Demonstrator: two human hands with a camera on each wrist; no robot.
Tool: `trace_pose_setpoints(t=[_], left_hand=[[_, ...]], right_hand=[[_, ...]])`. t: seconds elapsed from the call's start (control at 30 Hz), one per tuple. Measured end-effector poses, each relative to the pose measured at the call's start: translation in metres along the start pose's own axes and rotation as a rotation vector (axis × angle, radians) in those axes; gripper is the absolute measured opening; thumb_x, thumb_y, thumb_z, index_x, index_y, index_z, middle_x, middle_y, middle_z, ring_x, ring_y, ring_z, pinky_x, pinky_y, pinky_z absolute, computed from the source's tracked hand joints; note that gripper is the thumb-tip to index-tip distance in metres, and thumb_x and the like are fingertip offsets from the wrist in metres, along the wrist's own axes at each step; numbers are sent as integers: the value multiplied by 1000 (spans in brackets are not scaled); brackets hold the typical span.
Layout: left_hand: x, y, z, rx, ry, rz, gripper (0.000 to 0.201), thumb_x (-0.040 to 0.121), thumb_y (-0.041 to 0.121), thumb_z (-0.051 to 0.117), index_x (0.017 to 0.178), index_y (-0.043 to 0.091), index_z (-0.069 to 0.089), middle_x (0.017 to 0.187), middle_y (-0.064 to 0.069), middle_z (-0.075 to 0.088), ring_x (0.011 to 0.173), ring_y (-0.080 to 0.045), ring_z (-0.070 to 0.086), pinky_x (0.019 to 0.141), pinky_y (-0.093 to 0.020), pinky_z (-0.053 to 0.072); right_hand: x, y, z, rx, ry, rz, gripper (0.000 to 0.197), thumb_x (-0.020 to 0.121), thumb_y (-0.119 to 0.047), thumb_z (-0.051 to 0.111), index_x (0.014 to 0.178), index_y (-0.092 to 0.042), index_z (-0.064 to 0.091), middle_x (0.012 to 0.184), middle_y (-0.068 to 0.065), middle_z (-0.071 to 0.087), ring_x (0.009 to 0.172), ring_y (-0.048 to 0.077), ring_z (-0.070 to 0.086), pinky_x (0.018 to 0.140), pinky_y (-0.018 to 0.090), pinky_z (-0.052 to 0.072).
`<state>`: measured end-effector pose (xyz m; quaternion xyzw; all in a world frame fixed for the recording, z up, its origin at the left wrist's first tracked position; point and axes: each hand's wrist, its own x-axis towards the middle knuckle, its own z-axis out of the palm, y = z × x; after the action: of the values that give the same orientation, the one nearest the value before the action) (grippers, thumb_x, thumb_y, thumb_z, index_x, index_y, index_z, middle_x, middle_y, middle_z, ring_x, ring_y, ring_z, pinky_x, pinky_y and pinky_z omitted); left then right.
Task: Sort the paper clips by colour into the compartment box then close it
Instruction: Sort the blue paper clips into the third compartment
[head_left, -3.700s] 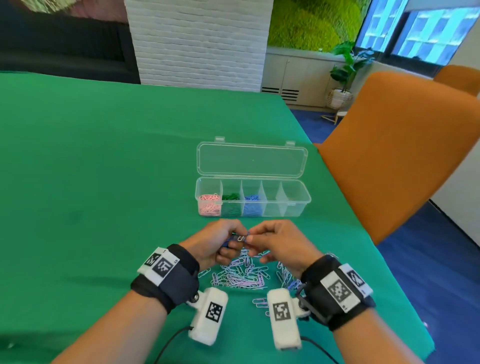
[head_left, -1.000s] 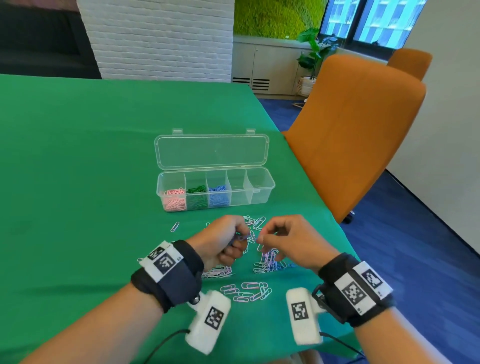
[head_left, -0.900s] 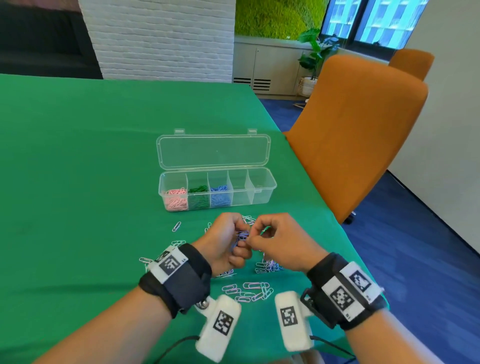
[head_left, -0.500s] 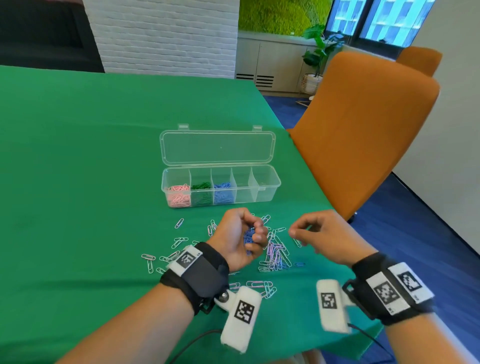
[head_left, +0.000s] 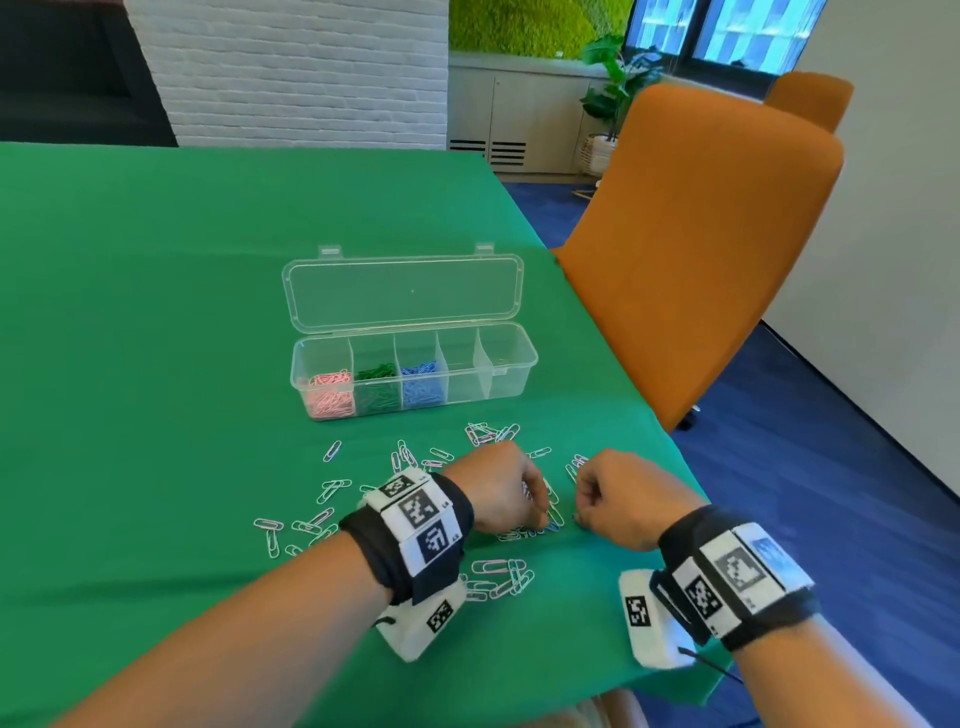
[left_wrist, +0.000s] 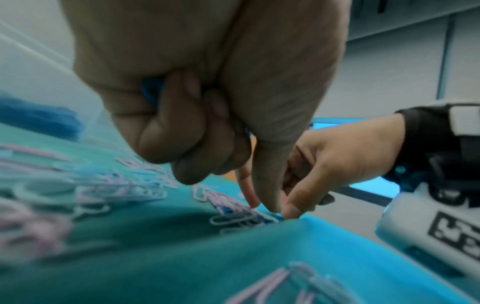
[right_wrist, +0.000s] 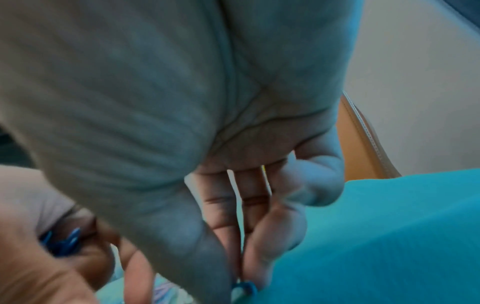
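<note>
The clear compartment box (head_left: 511, 364) stands open, its lid (head_left: 402, 293) laid back. From the left its compartments hold pink clips (head_left: 330, 395), green clips (head_left: 376, 387) and blue clips (head_left: 423, 384); the two on the right show nothing inside. Loose paper clips (head_left: 324, 519), mostly pink, white and pale blue, lie scattered in front of the box. My left hand (head_left: 540, 519) is down on the pile, its curled fingers holding a bunch of blue clips (left_wrist: 150, 92) against the palm. Beside it, my right hand (head_left: 582, 519) pinches a blue clip (right_wrist: 244, 288) on the cloth between thumb and forefinger.
The green tablecloth (head_left: 156, 338) covers the table. Its right edge runs close by my right wrist. An orange chair (head_left: 701, 249) stands past that edge. Bare cloth stretches to the left of and behind the box.
Both hands have dropped from mid-air onto the pile of clips. The right hand, apart on the right half a second ago, has come in beside the left and pinches a blue clip.
</note>
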<state>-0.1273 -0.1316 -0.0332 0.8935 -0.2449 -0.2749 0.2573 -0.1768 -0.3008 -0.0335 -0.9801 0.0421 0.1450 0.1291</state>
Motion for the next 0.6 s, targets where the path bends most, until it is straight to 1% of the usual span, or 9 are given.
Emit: trace_pose_setpoints(t=[0.03,0.1,0.17,0.27,0.37,0.43,0.5,0.53,0.6], left_hand=[[-1,-2,-1,70,15,6,14,82,30,78,95,25,75,91,11,64,86,-12,59,75,-27,45],[-2,-6,-4,156,43,9,19,81,32,79,98,26,74,100,8,66,92,-15,59,80,-29,48],[-4,-11,-7,177,55,4,21,80,33,80,100,28,73,103,7,64,93,-15,57,82,-30,48],[-8,-16,-11,195,49,-5,23,82,31,79,103,30,73,102,6,59,91,-15,53,79,-27,43],[-12,-21,-17,202,49,-25,21,83,30,78,103,30,73,122,5,61,100,-16,55,87,-28,44],[-14,-23,-19,215,43,-31,19,83,30,78,101,30,73,128,6,61,107,-18,56,91,-30,45],[-16,-20,-19,214,31,-19,15,83,34,78,97,31,73,121,6,63,99,-16,56,87,-29,45],[-16,-17,-17,203,26,-5,15,82,36,78,96,31,73,114,7,64,94,-15,55,84,-29,46],[-17,-9,-11,200,32,27,21,80,40,78,97,30,73,96,10,62,88,-14,56,77,-28,45]], right_hand=[[0,0,-2,49,-3,-25,20,81,-15,67,64,-22,60,75,-3,68,76,17,65,75,31,55],[-1,-2,-4,234,-28,-87,21,81,-9,70,66,-22,63,74,-1,69,68,10,61,70,25,52],[-1,-8,-3,371,-66,-121,21,81,-5,73,70,-21,66,70,-1,68,62,6,58,65,19,50],[2,-13,7,347,-100,-100,21,80,-6,76,73,-22,66,67,-5,64,58,5,55,61,17,48],[3,-14,11,285,-87,-55,17,80,-13,79,73,-21,66,67,-6,63,59,6,55,61,18,45],[1,-15,9,237,-63,-37,14,80,-17,80,74,-19,67,66,-9,61,60,5,55,62,20,46],[-1,-18,8,179,-40,-40,11,80,-19,79,75,-18,69,67,-10,61,63,6,56,66,23,50],[-2,-20,8,155,-35,-47,11,80,-19,78,75,-18,69,68,-10,61,65,7,57,68,23,51],[-2,-22,9,125,-44,-57,10,81,-19,75,74,-19,68,69,-9,62,66,7,58,65,21,48]])
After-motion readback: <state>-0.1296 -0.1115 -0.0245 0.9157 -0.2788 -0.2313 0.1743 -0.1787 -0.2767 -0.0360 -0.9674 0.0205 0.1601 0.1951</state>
